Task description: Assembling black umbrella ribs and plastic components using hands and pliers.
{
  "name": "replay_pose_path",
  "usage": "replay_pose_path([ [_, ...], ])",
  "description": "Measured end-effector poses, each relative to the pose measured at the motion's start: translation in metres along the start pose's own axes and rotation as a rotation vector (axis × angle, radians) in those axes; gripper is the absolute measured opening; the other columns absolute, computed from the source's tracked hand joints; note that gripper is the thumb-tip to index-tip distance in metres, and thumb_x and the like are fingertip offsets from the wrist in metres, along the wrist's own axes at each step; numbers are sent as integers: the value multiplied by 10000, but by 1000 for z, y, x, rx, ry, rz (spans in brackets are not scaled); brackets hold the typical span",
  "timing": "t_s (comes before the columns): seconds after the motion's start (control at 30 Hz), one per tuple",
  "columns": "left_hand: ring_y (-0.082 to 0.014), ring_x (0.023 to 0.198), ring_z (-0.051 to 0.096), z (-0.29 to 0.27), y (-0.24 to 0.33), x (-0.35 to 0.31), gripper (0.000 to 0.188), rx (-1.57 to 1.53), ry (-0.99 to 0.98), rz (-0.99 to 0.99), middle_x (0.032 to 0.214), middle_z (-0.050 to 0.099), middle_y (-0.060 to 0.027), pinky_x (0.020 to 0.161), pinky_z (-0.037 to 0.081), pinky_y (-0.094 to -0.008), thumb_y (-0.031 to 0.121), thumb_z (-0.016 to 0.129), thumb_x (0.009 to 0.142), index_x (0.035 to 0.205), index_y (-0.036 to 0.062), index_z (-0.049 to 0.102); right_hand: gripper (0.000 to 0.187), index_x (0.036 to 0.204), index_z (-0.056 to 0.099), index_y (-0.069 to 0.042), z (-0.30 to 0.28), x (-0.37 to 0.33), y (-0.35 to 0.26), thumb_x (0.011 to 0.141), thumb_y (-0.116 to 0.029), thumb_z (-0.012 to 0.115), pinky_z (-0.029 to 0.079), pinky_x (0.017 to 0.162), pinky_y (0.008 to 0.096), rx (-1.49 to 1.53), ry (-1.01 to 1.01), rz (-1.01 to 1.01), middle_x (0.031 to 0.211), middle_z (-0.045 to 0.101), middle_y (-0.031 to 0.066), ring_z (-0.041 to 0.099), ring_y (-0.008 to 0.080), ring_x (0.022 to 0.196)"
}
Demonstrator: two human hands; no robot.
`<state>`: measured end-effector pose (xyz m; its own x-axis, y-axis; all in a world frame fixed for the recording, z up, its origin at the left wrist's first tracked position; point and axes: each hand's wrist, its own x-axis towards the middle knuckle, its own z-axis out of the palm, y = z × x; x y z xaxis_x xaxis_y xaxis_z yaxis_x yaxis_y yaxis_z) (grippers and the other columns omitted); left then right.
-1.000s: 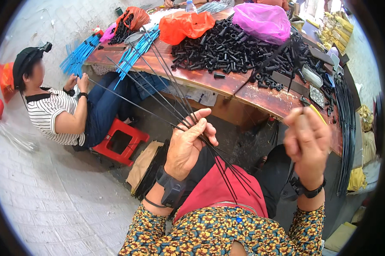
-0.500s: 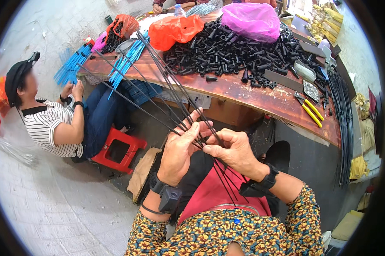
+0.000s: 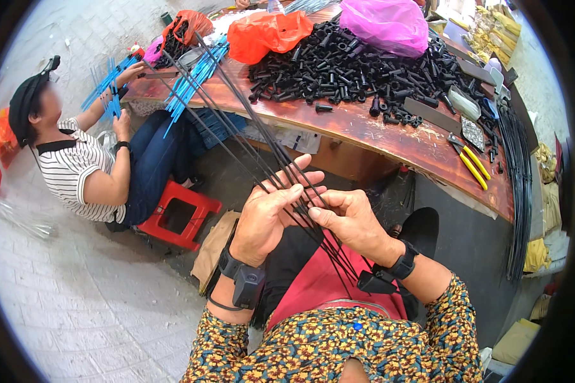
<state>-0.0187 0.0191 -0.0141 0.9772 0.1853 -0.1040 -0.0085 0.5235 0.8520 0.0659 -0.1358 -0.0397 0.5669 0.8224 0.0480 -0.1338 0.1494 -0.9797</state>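
Several long thin black rods (image 3: 252, 129) slant across in front of me, from above the table's front edge down toward my lap. My left hand (image 3: 271, 217) holds them, its thumb pressed over the rods and its fingers behind them. On the right, my right hand (image 3: 348, 217) pinches the same bunch with thumb and forefinger, close to the left fingertips. The lower rod ends fan out over a red apron (image 3: 306, 281). Black straps with small dark boxes sit on both my wrists.
A brown wooden table (image 3: 357, 143) carries a heap of black tubular parts (image 3: 338, 64), an orange bag (image 3: 268, 35), a pink bag (image 3: 386, 25), blue rods (image 3: 195, 86) and yellow-handled pliers (image 3: 471, 165). More black rods (image 3: 518, 179) hang at its right end. A co-worker (image 3: 86, 153) sits left on a red stool (image 3: 182, 214).
The rods have drawn closer together in my hands, and their upper ends have shifted slightly right. The co-worker has reached one hand to the table, the other holding blue rods.
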Motion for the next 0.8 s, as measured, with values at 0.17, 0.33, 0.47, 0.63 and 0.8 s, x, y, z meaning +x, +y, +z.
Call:
replay_pose_path([
  [0.17, -318, 1163, 594, -10, -7, 4, 479, -134, -110, 13, 1279, 571, -224, 982, 495, -472, 131, 510, 946, 1387, -26, 410, 178, 1041, 639, 53, -9, -2, 1, 911, -64, 604, 475, 687, 286, -446, 101, -157, 861, 606, 90, 572, 128, 793],
  [0.33, -326, 911, 689, -18, -19, 7, 398, -229, -72, 11, 1013, 682, -198, 856, 553, -457, 98, 521, 942, 1320, -19, 474, 168, 884, 592, 10, -8, -13, -54, 972, -127, 551, 406, 507, 231, -320, 191, -38, 652, 567, 18, 507, 60, 573],
  [0.47, -241, 651, 644, -24, -25, 5, 498, -233, -4, 155, 907, 682, -187, 642, 546, -396, 101, 512, 956, 1422, -4, 375, 181, 1006, 557, -3, -16, -24, -108, 1007, -177, 506, 352, 420, 165, -212, 295, -268, 623, 574, 25, 459, 45, 439],
  [0.63, -203, 576, 596, -12, -20, 0, 494, -208, 2, 195, 852, 667, -181, 556, 510, -351, 123, 486, 973, 1433, 6, 348, 209, 1047, 522, -4, -31, -32, -126, 1025, -207, 481, 355, 403, 171, -249, 369, -408, 622, 584, 46, 455, 57, 411],
  [0.8, -202, 576, 588, -11, -15, -4, 416, -345, -257, 206, 853, 661, -171, 550, 512, -355, 221, 449, 1009, 1357, -8, 465, 161, 946, 529, -18, -28, -29, -105, 1002, -167, 504, 405, 411, 208, -384, 199, 14, 617, 590, 39, 523, 69, 454],
])
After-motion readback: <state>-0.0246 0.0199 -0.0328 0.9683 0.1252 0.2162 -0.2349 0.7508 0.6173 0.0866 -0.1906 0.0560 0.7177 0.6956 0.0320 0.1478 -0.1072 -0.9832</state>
